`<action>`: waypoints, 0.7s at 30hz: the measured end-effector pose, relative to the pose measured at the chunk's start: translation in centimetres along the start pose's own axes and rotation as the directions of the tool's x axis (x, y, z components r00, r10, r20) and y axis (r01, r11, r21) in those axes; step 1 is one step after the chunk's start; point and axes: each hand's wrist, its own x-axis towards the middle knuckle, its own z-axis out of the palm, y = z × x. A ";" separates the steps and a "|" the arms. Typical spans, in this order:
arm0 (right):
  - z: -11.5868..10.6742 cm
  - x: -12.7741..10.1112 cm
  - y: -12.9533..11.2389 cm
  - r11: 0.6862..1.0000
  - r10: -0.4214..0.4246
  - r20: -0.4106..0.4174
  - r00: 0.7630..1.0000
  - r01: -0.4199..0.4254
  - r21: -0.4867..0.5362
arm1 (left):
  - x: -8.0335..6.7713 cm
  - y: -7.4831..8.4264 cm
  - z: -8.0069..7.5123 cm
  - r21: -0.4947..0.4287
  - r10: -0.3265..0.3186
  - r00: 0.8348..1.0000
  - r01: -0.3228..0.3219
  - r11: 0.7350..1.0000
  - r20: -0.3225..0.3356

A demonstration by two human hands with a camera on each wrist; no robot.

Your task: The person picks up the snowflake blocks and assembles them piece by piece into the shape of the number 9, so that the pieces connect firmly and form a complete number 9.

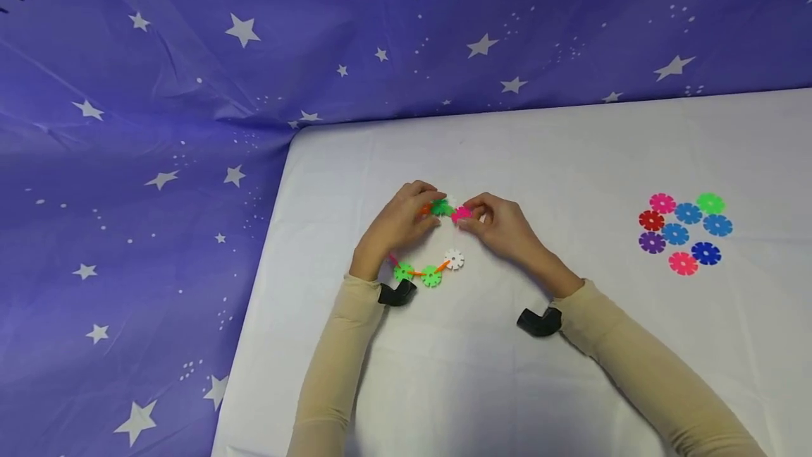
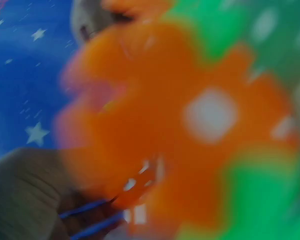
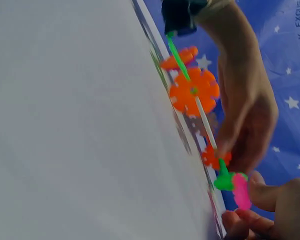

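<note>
- Two cream sleeves come in from the near edge of the white bench (image 1: 571,386); a black wrist mount sits at each cuff.
- Just past the left cuff lies the near end of the disc chain (image 1: 431,270): two light-green snowflake discs w/ notched rims, joined edge-on by orange pieces, then a white disc (image 1: 454,259) at the right end; a bit of pink shows by the left wrist.
- The chain curves up under the left hand (image 1: 396,224) to its far end, lifted between both hands, approx. mid-bench.
- Left hand: fingers curled, pinching the green disc (image 1: 440,207) at the far end; an orange piece shows just beside it. Left wrist view is blurred: big orange disc w/ a square centre hole, green either side, nothing else readable.
- Right hand (image 1: 504,226): fingers and thumb curled, pinching the pink disc (image 1: 462,214), which touches the green disc; whether the two are slotted together can't be told.
- Right wrist view: orange discs (image 3: 194,90) strung edge-on w/ green and white ones, the pink disc held at the low end against a green one.
- Well apart to the right: loose discs (image 1: 685,231) lying flat in a cluster – pink, green, red, purple, several blue.
- Beyond the bench: purple cloth w/ white stars (image 1: 241,30).
</note>
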 end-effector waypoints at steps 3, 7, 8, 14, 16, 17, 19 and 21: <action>-0.8 0.7 0.3 0.994 -0.091 -0.007 0.996 0.090 -0.056 | -0.6 -0.7 -0.9 -0.005 -0.068 0.998 0.068 0.998 0.005; -1.5 2.0 0.9 0.968 -0.216 0.034 0.976 0.219 -0.125 | -0.9 -2.0 -1.2 -0.116 -0.079 0.997 0.079 0.990 0.005; -1.5 2.4 1.1 0.959 -0.242 0.051 0.969 0.247 -0.139 | -0.9 -2.3 -1.1 -0.152 -0.074 0.997 0.075 0.986 0.008; -0.8 4.4 2.1 0.917 -0.312 0.164 0.936 0.342 -0.207 | -0.9 -3.8 -0.4 -0.310 -0.076 0.997 0.073 0.948 0.002; -0.6 4.7 2.1 0.911 -0.305 0.189 0.933 0.344 -0.227 | -0.9 -4.2 -0.2 -0.342 -0.078 0.997 0.071 0.937 -0.005; -0.5 4.8 2.1 0.909 -0.302 0.195 0.933 0.343 -0.237 | -0.9 -4.3 -0.1 -0.354 -0.078 0.997 0.070 0.933 -0.008; -0.5 5.0 1.9 0.903 -0.300 0.199 0.933 0.345 -0.256 | -0.9 -4.7 0.0 -0.375 -0.081 0.997 0.071 0.924 -0.012; -0.4 5.1 1.6 0.897 -0.302 0.202 0.932 0.350 -0.270 | -0.9 -5.0 0.1 -0.391 -0.084 0.996 0.072 0.917 -0.015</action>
